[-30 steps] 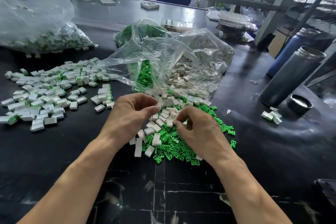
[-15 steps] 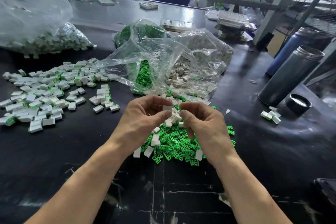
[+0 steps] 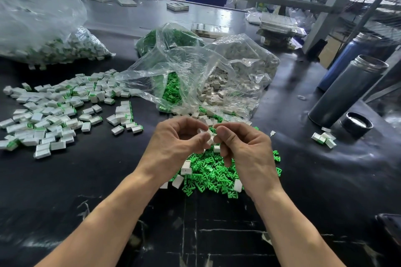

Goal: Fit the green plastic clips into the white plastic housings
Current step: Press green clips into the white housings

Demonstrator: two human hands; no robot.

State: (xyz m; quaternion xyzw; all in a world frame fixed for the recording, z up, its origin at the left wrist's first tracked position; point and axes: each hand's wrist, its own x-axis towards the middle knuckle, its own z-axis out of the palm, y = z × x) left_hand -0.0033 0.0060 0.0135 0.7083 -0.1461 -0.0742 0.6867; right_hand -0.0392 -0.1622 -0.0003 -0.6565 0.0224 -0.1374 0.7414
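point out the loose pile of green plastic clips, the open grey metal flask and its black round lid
loose pile of green plastic clips [image 3: 213,174]: head view, middle of the heap.
open grey metal flask [image 3: 345,93]: head view, mid-body of its side wall.
black round lid [image 3: 357,124]: head view, its near rim.

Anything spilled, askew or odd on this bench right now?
Parts have spilled from the clear bag mouth: green clips and white housings lie mixed in a loose heap beneath both hands. A thermos stands uncapped, its cap upturned beside it. A few assembled pieces lie stray on the right.
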